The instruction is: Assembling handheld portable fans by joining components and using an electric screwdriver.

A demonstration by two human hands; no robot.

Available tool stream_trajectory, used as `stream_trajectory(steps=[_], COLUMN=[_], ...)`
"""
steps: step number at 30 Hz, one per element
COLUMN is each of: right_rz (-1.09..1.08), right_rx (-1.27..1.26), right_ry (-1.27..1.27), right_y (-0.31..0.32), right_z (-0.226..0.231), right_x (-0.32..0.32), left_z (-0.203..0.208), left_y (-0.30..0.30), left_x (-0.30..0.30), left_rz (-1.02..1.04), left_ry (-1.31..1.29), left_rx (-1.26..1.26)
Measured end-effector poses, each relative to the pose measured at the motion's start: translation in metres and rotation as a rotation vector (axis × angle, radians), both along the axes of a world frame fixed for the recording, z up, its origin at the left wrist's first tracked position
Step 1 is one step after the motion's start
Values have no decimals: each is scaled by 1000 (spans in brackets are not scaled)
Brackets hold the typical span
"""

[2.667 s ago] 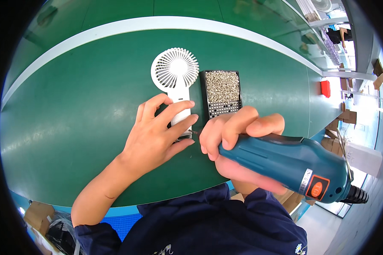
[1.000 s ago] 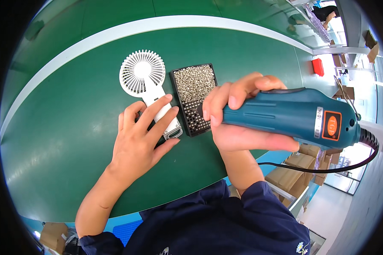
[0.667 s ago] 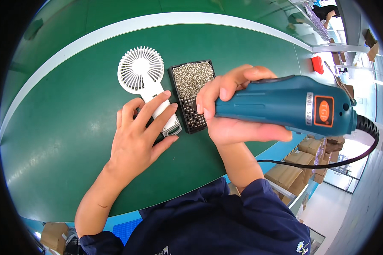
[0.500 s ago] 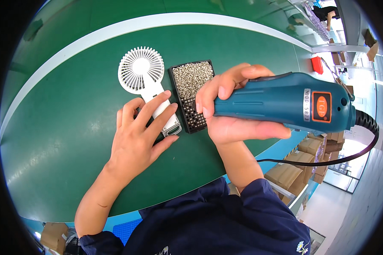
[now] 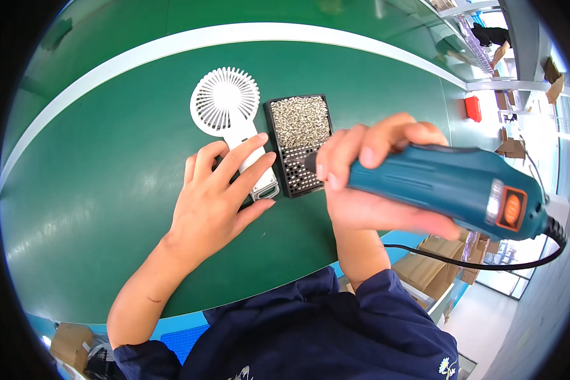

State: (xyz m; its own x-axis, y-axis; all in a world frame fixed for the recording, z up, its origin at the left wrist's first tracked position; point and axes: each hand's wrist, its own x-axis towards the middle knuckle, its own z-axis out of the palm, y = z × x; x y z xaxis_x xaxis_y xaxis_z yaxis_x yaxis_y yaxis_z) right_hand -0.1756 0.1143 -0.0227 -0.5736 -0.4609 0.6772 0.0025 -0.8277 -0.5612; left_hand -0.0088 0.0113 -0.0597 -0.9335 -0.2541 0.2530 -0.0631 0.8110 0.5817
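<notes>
A white handheld fan point(image 5: 225, 101) lies on the green tabletop with its round grille at the far end. My left hand point(image 5: 212, 190) holds its handle down, fingers laid across it and thumb by the near end. To its right is a black tray point(image 5: 273, 130), filled at the far part with small silver screws point(image 5: 301, 120) and showing rows of holes at the near part, several with screws in them. My right hand point(image 5: 364, 155) is wrapped round a teal electric screwdriver point(image 5: 430, 187). Its dark nose points left over the holes; whether the tip touches a screw I cannot tell.
A black cord point(image 5: 462, 261) runs from the screwdriver's rear and loops back below my right forearm. A white strip point(image 5: 259, 31) crosses the far side of the green table. Cardboard boxes point(image 5: 424, 266) stand beyond the right edge, and a red bin point(image 5: 472, 109) sits at far right.
My right hand has brought the screwdriver nearer to me and slightly right, its rear end tilting down, and its nose now shows over the tray's holes. My left hand stays on the fan.
</notes>
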Motion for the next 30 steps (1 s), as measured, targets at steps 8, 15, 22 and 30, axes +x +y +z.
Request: stream_trajectory(steps=[8,15,22,30], right_rz=[166,164,171,190], right_rx=[181,206,303,290], right_ry=[138,153,146,-38], right_y=[10,9,12,9], right_z=[11,6,6,7], right_x=[35,46,49,58], left_z=[-2,-3,-9,-12], left_y=[-4,-2,-1,-4], left_x=[2,7,5,2], left_rz=[-9,-7,15,16], left_ry=[14,31,46,52], left_rx=[-6,10,25,3])
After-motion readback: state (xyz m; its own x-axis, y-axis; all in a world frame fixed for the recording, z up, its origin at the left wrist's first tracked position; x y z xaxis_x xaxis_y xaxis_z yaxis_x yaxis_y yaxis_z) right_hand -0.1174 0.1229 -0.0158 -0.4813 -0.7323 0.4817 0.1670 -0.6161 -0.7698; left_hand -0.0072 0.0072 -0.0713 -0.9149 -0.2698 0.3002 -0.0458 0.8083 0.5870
